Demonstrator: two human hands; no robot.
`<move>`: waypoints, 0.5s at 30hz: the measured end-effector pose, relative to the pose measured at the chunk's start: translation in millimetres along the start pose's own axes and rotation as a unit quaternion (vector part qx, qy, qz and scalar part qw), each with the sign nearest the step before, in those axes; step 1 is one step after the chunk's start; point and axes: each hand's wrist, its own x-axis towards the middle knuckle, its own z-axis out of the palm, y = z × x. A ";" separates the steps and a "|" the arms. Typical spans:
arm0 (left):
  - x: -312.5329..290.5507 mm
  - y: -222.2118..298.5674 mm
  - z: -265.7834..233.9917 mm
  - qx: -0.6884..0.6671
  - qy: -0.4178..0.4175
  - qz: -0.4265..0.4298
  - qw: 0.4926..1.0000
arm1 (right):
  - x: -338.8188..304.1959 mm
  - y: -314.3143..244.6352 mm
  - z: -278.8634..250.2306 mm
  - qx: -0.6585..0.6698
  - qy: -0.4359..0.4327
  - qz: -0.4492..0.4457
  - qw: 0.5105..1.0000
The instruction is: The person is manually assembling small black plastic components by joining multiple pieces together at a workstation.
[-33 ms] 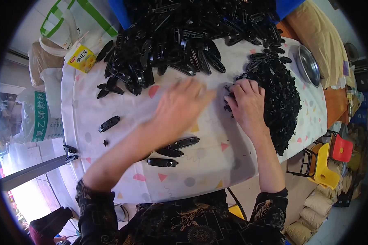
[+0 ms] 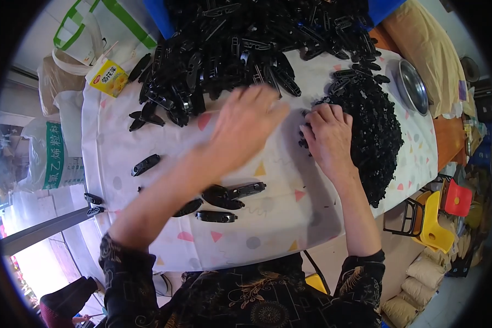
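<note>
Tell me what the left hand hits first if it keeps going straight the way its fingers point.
Probably the big heap of long black plastic clips. The left hand is blurred, fingers aimed up-right across the white patterned tablecloth, and the heap's near edge lies just beyond the fingertips.

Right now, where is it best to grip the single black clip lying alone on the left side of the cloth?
Probably at the middle of the black clip, pinching across its narrow width from above. It lies flat and slanted on the cloth, apart from the pile, so both long sides are free.
</note>
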 end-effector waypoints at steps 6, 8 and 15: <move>42.7 -37.7 32.2 0.163 -0.057 0.061 0.983 | 15.4 -4.0 8.6 -0.024 -0.028 0.006 0.999; 50.0 -32.4 29.3 0.197 -0.201 0.035 0.959 | 20.5 -1.4 18.0 -0.028 -0.022 0.015 0.999; 5.4 9.8 20.5 0.096 -0.272 0.058 0.956 | 15.4 10.2 28.0 -0.038 -0.009 -0.043 0.998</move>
